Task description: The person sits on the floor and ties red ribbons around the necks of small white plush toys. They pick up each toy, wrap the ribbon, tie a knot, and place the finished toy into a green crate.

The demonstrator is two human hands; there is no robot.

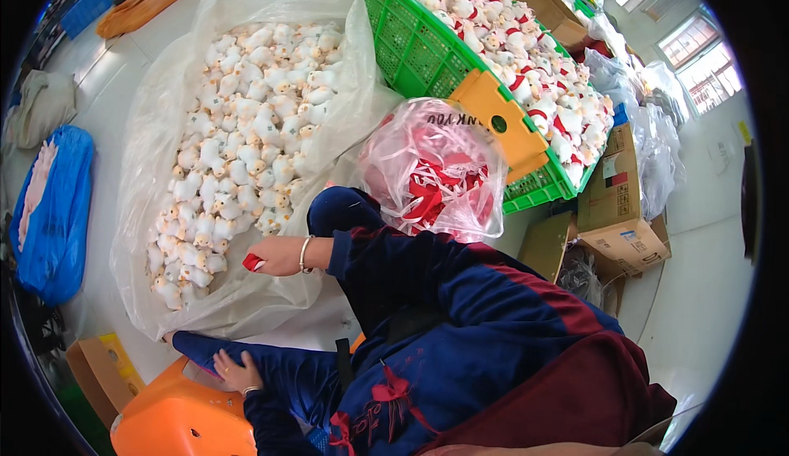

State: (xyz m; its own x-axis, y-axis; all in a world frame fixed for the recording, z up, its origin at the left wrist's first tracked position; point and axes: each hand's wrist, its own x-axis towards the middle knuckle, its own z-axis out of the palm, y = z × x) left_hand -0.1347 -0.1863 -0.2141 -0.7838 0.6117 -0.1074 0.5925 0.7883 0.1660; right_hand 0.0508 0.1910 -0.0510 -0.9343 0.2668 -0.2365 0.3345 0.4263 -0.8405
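Note:
My right hand (279, 256), with a bangle at its wrist, is closed on a small red cloth piece (253, 262) whose exact shape is mostly hidden by the fingers. It hovers over the near edge of a large clear plastic bag (148, 209) spread open on the floor. Inside that bag lie many small white plush toys (246, 119) with tan parts. My left hand (237, 371) rests on my dark blue trouser leg, fingers apart, holding nothing. Close to my right knee is a clear printed bag (386, 152) of red and white cloth pieces (431, 197).
A green plastic crate (403, 45) brims with white toys wearing red (493, 37); a yellow-orange stool (518, 148) leans against it. Cardboard boxes (616, 193) stand at right. An orange stool (177, 415) is lower left, a blue bag (57, 226) far left.

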